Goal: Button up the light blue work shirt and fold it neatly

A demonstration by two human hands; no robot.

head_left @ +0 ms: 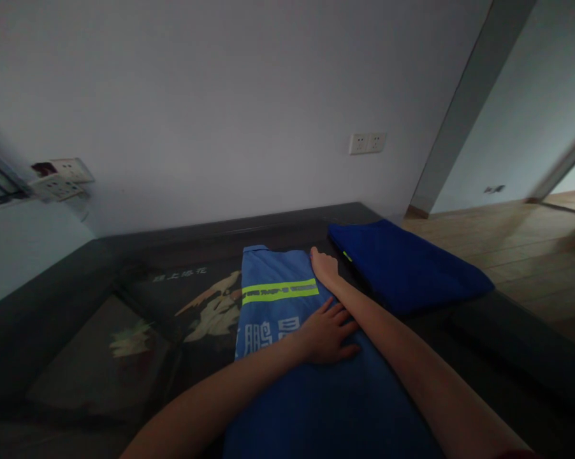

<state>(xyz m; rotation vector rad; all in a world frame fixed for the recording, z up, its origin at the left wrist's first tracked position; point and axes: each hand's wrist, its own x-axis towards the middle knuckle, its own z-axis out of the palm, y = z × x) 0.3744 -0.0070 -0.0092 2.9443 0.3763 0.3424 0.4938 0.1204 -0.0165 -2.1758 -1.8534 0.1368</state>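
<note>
Plain white wall (220, 95) fills the top half of the head view. Below it, a dark glossy table with a painted bird-and-flower top (139, 312), running wall to foreground. Wooden plank floor (521, 248) at right, past the table edge.

On the table, centre: light blue work garment with a yellow-green reflective stripe and white characters (278, 306), laid flat, stretching from near the far edge down to the bottom of the picture. Just beside it on the right, darker blue folded cloth (402, 264), lying flat, a small yellow-green tag at its near-left edge.

Left hand (326, 333): flat, fingers spread, palm down on the light blue garment below the stripe, pressing, grasping nothing. Right hand (323, 264): reaching farther, at the garment's upper right edge by the stripe end; fingers mostly hidden, cannot tell whether it pinches the fabric.

Double white wall socket (368, 143) at right, another socket block (60, 178) at left.
</note>
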